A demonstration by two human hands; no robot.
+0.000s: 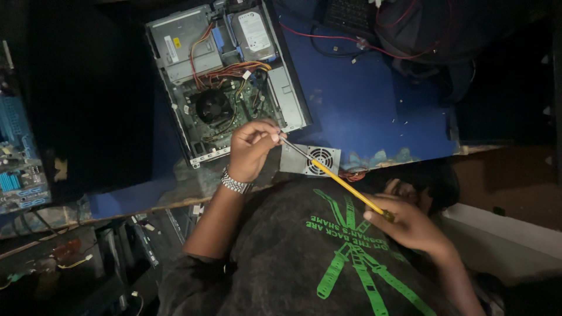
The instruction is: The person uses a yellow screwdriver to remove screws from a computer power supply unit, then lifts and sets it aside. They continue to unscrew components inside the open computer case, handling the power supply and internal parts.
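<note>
Right hand (pixel 410 225) grips the yellow handle of a screwdriver (pixel 339 178). Left hand (pixel 252 149), wearing a metal watch (pixel 235 184), pinches the shaft near its tip. Beyond, a grey power supply (pixel 309 160) sits at the bench's (pixel 374 105) near edge, beside an open computer case (pixel 225 82).

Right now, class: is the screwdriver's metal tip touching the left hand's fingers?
Touching. The head view shows the left hand pinching the screwdriver shaft's tip between its fingers, with no gap; the right hand holds the yellow handle.
</note>
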